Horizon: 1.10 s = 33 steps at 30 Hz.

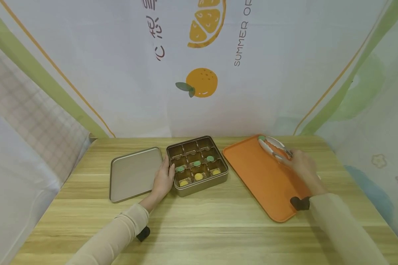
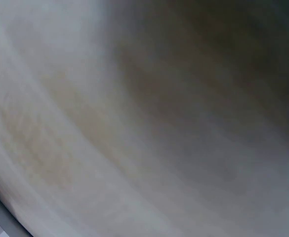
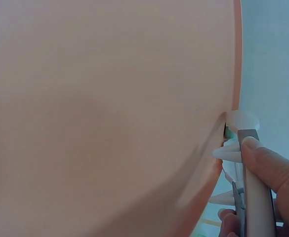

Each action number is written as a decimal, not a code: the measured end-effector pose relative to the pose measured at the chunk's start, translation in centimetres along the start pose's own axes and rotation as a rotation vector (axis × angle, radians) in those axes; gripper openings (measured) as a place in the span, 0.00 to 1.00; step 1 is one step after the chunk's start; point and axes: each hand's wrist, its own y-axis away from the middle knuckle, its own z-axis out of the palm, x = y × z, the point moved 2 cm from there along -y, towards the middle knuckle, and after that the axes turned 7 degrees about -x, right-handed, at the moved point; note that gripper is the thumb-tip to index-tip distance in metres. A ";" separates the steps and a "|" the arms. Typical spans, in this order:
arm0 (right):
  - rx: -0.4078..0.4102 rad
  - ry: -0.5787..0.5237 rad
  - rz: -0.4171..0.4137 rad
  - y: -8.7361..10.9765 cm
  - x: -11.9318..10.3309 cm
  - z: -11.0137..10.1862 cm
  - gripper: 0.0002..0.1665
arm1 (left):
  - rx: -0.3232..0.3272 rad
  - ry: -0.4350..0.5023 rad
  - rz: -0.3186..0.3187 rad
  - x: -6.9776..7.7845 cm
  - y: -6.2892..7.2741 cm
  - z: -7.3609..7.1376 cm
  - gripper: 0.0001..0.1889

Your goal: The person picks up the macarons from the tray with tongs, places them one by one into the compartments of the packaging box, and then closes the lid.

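Observation:
My right hand (image 1: 303,165) grips white-tipped tongs (image 1: 268,148) over the far end of an orange tray (image 1: 262,176). A small green round piece (image 1: 262,138) is at the tips of the tongs. In the right wrist view, the thumb presses the tongs (image 3: 258,187), and a bit of green shows by the tips. My left hand (image 1: 164,178) rests with extended fingers against the left side of a square metal box (image 1: 202,186). Inside the box is a divided insert; yellow round pieces (image 1: 198,177) lie in its front row and green ones (image 1: 197,163) in its middle row.
A flat metal lid (image 1: 136,175) lies left of the box, partly behind my left hand. All of it stands on a wood-grain table (image 1: 199,228). A printed cloth (image 1: 202,110) hangs behind the table. The left wrist view is blurred.

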 end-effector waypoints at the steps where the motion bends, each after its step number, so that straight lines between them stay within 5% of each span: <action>1: 0.000 -0.003 0.002 0.0 0.0 0.0 0.21 | -0.001 0.001 0.000 0.0 0.0 0.0 0.29; 33: 0.008 -0.039 0.037 -1.0 -0.2 0.9 0.22 | 0.001 0.000 0.006 0.1 0.1 0.0 0.29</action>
